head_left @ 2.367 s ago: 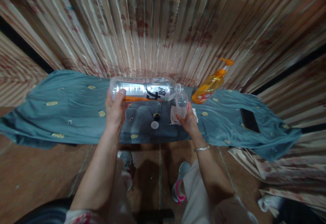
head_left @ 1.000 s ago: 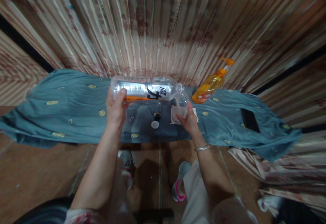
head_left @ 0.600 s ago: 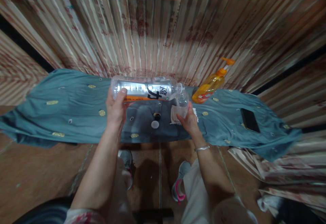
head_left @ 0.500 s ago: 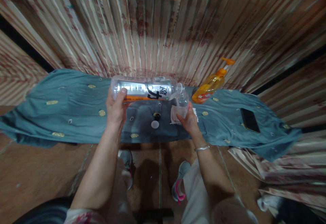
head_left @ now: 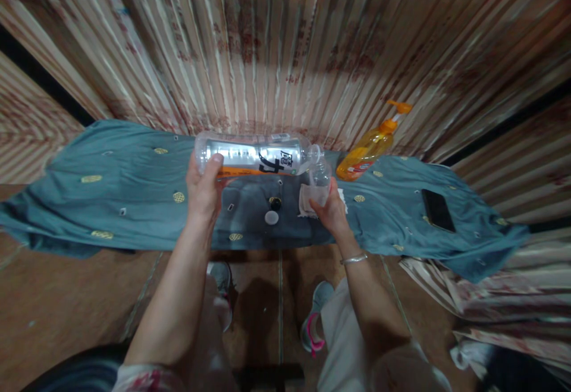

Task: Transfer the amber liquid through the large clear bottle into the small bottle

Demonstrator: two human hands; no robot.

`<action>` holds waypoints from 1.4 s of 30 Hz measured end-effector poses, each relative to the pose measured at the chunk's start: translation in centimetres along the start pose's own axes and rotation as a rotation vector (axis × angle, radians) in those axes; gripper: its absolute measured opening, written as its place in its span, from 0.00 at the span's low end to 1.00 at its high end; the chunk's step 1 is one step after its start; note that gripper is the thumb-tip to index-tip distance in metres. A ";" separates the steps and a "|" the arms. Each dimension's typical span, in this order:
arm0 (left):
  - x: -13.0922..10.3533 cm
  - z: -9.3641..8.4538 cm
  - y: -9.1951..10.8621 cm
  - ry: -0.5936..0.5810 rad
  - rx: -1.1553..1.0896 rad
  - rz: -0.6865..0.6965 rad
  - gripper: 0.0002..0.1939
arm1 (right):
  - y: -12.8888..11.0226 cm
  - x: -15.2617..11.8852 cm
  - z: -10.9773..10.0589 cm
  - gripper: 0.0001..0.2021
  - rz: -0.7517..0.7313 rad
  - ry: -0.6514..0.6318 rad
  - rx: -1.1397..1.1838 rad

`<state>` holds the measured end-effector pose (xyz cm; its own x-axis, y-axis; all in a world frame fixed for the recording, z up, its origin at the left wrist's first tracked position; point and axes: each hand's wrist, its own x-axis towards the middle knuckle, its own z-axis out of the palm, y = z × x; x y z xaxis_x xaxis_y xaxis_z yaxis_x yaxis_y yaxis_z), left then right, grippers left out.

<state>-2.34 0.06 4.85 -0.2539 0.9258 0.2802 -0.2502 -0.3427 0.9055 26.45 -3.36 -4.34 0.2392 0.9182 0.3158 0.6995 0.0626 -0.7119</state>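
Observation:
My left hand [head_left: 205, 187] is wrapped round the base end of a large clear plastic bottle [head_left: 250, 153] with a silver and orange label. The bottle lies almost level in the air, its open neck pointing right. That neck is at the top of a small clear plastic container [head_left: 319, 178], and I cannot tell whether they touch. My right hand [head_left: 331, 206] grips this container from below right. Its exact kind and any liquid inside are hard to make out. Beneath the hands, a black cap [head_left: 275, 204] and a white round lid [head_left: 272, 218] rest on the cloth.
A teal patterned cloth [head_left: 134, 201] covers the long bench. Behind the right hand stands an orange pump bottle [head_left: 363, 154]. Folded white tissue [head_left: 306, 201] lies under the container, and a black phone [head_left: 438, 210] is farther right. A striped curtain [head_left: 267, 53] hangs behind.

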 end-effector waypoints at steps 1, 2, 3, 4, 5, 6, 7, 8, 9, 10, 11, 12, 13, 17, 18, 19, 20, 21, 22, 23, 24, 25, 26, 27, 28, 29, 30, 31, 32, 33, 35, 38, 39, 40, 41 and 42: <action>0.0 0.0 0.1 0.001 -0.003 0.002 0.31 | 0.0 0.0 0.0 0.42 0.002 -0.001 0.001; 0.0 0.1 0.1 0.003 -0.005 0.002 0.32 | 0.0 0.0 0.0 0.42 0.005 -0.004 0.001; -0.1 0.1 0.2 0.004 -0.008 0.001 0.32 | 0.0 0.0 0.0 0.43 0.011 -0.008 0.000; -0.1 0.1 0.2 0.007 -0.012 -0.001 0.32 | 0.0 0.0 0.0 0.43 0.017 -0.011 0.000; -0.1 0.2 0.2 0.011 -0.015 -0.006 0.33 | 0.0 0.1 -0.1 0.43 0.021 -0.012 -0.001; -0.1 0.2 0.2 0.017 -0.018 -0.009 0.32 | 0.0 0.0 -0.1 0.43 0.023 -0.011 -0.003; -0.1 0.2 0.2 0.022 -0.019 -0.011 0.32 | 0.0 0.0 -0.1 0.43 0.023 -0.006 -0.004; 0.0 0.2 0.1 0.027 -0.017 -0.011 0.32 | 0.0 0.0 -0.1 0.44 0.022 -0.002 -0.005; 0.0 0.1 0.1 0.029 -0.014 -0.009 0.32 | 0.0 0.0 -0.1 0.44 0.019 -0.001 -0.006; 0.0 0.1 0.0 0.028 -0.009 -0.006 0.32 | 0.0 0.0 0.0 0.44 0.019 -0.002 -0.008; 0.0 0.1 -0.1 0.024 -0.004 -0.004 0.32 | 0.0 0.0 0.0 0.44 0.020 -0.005 -0.010; 0.1 0.0 -0.1 0.019 0.001 -0.001 0.32 | 0.0 0.0 0.0 0.44 0.022 -0.007 -0.012; 0.1 0.0 -0.1 0.014 0.004 0.000 0.32 | 0.0 0.0 0.0 0.44 0.024 -0.007 -0.014; 0.0 0.1 0.0 0.021 -0.018 0.002 0.32 | 0.0 0.0 -0.1 0.44 0.025 -0.005 -0.001; 0.0 0.1 0.0 0.029 -0.027 0.002 0.32 | -0.1 0.0 -0.1 0.44 0.025 -0.005 0.007; 0.0 0.2 0.0 0.035 -0.034 0.000 0.32 | -0.1 0.0 -0.1 0.44 0.026 -0.007 0.016; 0.0 0.2 0.0 0.038 -0.038 -0.002 0.32 | -0.2 0.0 -0.1 0.44 0.031 -0.011 0.024; 0.0 0.3 0.1 0.039 -0.040 -0.002 0.32 | -0.3 0.0 -0.2 0.43 0.038 -0.014 0.029; 0.0 0.3 0.1 0.037 -0.042 -0.002 0.33 | -0.4 0.0 -0.2 0.43 0.048 -0.020 0.032; 0.0 0.3 0.0 0.033 -0.043 -0.001 0.33 | -0.5 0.0 -0.3 0.44 0.058 -0.026 0.034; 0.0 0.3 0.0 0.029 -0.047 0.001 0.33 | -0.6 0.0 -0.3 0.44 0.069 -0.031 0.035; 0.0 0.3 0.0 0.029 -0.053 0.003 0.33 | -0.7 0.0 -0.4 0.44 0.078 -0.034 0.035; 0.0 0.3 0.0 0.035 -0.061 0.002 0.33 | -0.8 0.0 -0.4 0.45 0.086 -0.037 0.035; 0.0 0.4 0.0 0.043 -0.069 -0.001 0.33 | -0.8 0.0 -0.4 0.45 0.092 -0.039 0.037; 0.0 0.4 -0.1 0.052 -0.077 -0.004 0.33 | -0.8 0.0 -0.5 0.45 0.094 -0.041 0.039; 0.0 0.4 -0.1 0.058 -0.082 -0.006 0.33 | -0.8 0.0 -0.5 0.45 0.093 -0.043 0.042; 0.0 0.4 -0.1 0.061 -0.085 -0.008 0.33 | -0.8 0.0 -0.5 0.45 0.091 -0.044 0.044; 0.0 0.4 -0.1 0.058 -0.085 -0.008 0.34 | -0.8 0.0 -0.5 0.45 0.087 -0.045 0.045; 0.0 0.4 -0.1 0.052 -0.083 -0.008 0.34 | -0.8 -0.1 -0.5 0.45 0.082 -0.047 0.045; 0.0 0.4 -0.1 0.047 -0.082 -0.007 0.33 | -0.8 0.0 -0.5 0.45 0.080 -0.048 0.043; 0.0 0.4 -0.1 0.047 -0.085 -0.007 0.32 | -0.8 0.0 -0.5 0.45 0.086 -0.047 0.035; 0.1 0.3 -0.2 0.051 -0.085 -0.013 0.29 | -0.8 0.0 -0.5 0.45 0.097 -0.046 0.029; 0.1 0.2 -0.2 0.050 -0.084 -0.017 0.29 | -0.8 0.0 -0.4 0.45 0.095 -0.043 0.029; 0.1 0.2 -0.2 0.050 -0.083 -0.019 0.29 | -0.8 0.0 -0.4 0.45 0.089 -0.040 0.030; 0.0 0.2 -0.2 0.050 -0.083 -0.018 0.29 | -0.7 0.0 -0.4 0.45 0.081 -0.035 0.032; 0.0 0.3 -0.2 0.051 -0.086 -0.017 0.29 | -0.7 -0.1 -0.4 0.45 0.072 -0.030 0.032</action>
<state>-2.05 0.17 4.80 -0.2956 0.9229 0.2469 -0.3334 -0.3419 0.8786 26.23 -3.60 -3.66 0.2675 0.9322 0.2439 0.6591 0.0076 -0.7520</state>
